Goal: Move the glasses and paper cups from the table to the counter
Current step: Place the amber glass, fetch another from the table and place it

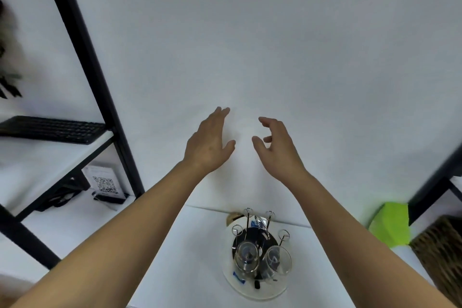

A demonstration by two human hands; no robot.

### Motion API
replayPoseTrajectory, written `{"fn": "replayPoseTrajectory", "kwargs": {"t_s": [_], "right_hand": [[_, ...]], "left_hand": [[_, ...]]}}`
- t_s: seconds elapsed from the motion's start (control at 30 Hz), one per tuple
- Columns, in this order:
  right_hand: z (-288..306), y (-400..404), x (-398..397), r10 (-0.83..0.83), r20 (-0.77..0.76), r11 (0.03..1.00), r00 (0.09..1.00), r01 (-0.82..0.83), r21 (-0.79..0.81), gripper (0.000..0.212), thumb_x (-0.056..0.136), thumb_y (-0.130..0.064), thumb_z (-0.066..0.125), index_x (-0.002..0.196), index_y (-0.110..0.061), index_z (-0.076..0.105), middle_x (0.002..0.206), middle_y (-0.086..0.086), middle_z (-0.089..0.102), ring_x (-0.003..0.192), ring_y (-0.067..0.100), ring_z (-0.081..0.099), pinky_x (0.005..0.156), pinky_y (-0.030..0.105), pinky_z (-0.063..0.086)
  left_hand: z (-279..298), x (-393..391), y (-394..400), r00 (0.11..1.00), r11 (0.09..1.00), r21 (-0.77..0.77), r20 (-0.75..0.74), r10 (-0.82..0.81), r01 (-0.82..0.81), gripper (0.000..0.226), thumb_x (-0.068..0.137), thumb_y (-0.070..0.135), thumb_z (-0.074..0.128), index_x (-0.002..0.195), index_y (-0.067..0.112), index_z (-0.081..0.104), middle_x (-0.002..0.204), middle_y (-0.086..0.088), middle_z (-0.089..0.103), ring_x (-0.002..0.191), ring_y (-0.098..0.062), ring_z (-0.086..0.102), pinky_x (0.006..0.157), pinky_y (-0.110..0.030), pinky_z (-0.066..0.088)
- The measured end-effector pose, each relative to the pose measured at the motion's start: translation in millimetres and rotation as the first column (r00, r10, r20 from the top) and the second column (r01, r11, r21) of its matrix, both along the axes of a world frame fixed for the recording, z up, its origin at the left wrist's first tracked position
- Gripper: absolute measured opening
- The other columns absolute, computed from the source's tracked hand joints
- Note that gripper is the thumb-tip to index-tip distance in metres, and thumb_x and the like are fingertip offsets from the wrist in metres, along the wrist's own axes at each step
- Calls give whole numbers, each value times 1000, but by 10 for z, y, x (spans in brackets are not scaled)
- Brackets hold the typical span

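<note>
Two clear glasses, one on the left [247,256] and one on the right [278,260], hang upside down on a round white rack [260,292] with thin metal prongs, standing on the white counter [200,257] against the wall. My left hand [211,144] is raised in front of the wall above the rack, fingers straight, holding nothing. My right hand [276,145] is beside it, fingers loosely curled, also holding nothing. No paper cups are in view.
A black-framed shelf unit [100,97] stands at the left with a black keyboard [52,129] on its shelf and a QR-code card [105,184] below. At the right are a lime-green object [391,226], a wicker basket [440,255] and another black frame.
</note>
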State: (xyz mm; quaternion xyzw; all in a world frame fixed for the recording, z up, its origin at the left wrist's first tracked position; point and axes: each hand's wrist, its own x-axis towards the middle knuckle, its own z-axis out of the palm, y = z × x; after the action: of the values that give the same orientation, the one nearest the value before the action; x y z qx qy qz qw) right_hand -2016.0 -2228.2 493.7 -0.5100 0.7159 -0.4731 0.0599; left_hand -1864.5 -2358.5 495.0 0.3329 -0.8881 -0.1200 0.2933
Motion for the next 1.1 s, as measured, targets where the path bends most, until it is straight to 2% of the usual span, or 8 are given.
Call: {"fn": "replayPoseTrajectory", "kwargs": {"t_s": [0.2, 0.33, 0.43, 0.57, 0.7, 0.83, 1.0, 1.1], "right_hand": [[-12, 34, 143, 62, -2, 998, 998, -62, 11, 42, 99, -33, 56, 140, -27, 45, 139, -9, 46, 105, 10, 58, 75, 14, 42], [-4, 20, 259, 161, 19, 987, 987, -161, 10, 39, 99, -33, 55, 137, -27, 48, 136, -9, 48, 101, 11, 61, 73, 14, 43], [-27, 19, 400, 265, 27, 964, 964, -265, 7, 37, 99, -31, 56, 135, -26, 50, 133, -9, 50, 97, 9, 61, 72, 14, 43], [-156, 138, 670, 443, 53, 895, 895, -445, 20, 34, 98, -30, 56, 132, -27, 52, 128, -11, 52, 89, -1, 60, 70, 13, 41], [-418, 475, 998, 638, 71, 766, 767, -642, 40, 31, 97, -30, 57, 128, -29, 53, 125, -12, 54, 85, -10, 58, 68, 12, 40], [-673, 1033, 1486, 799, 127, 579, 587, -809, 95, 28, 97, -26, 58, 125, -25, 54, 123, -9, 56, 81, -9, 58, 65, 6, 42], [-798, 1953, 2476, 958, 138, 232, 249, -964, 131, 29, 98, -29, 59, 126, -27, 55, 120, -9, 57, 77, -8, 59, 64, 7, 44], [-846, 2828, 3125, 987, 158, 2, 23, -992, 128, 24, 97, -27, 59, 121, -29, 55, 115, -7, 58, 71, -4, 56, 71, 24, 49]], "left_hand": [[-63, 184, 165, 998, 998, 24, -21, 54, -53, 74, 96, 41, 60, 158, 32, 20, 165, 8, 25, 146, -18, 34, 97, -41, 50], [-108, 380, 388, 993, 993, 32, -24, 116, -115, 70, 96, 41, 59, 156, 30, 24, 163, 9, 29, 144, -16, 35, 98, -38, 47], [-148, 574, 632, 978, 978, 51, -23, 205, -204, 69, 97, 40, 59, 156, 29, 26, 162, 10, 30, 145, -14, 35, 102, -39, 47], [-275, 863, 1113, 928, 925, 100, -35, 372, -367, 65, 97, 36, 60, 154, 25, 31, 159, 7, 36, 141, -15, 41, 103, -40, 47], [-571, 1202, 1909, 806, 801, 167, -53, 589, -575, 58, 97, 35, 61, 149, 24, 37, 150, 7, 44, 130, -16, 49, 96, -38, 49], [-863, 1542, 2966, 649, 619, 260, 45, 759, -741, 61, 97, 37, 60, 150, 26, 33, 151, 6, 44, 124, -17, 56, 93, -38, 52], [-971, 2151, 4440, 337, 312, 301, 33, 941, -901, 60, 96, 36, 61, 150, 27, 35, 151, 6, 45, 134, -16, 48, 100, -36, 49], [-1020, 2469, 5527, 125, 103, 308, 56, 991, -946, 58, 97, 33, 61, 150, 24, 37, 148, 4, 48, 133, -19, 50, 99, -39, 49]]}}
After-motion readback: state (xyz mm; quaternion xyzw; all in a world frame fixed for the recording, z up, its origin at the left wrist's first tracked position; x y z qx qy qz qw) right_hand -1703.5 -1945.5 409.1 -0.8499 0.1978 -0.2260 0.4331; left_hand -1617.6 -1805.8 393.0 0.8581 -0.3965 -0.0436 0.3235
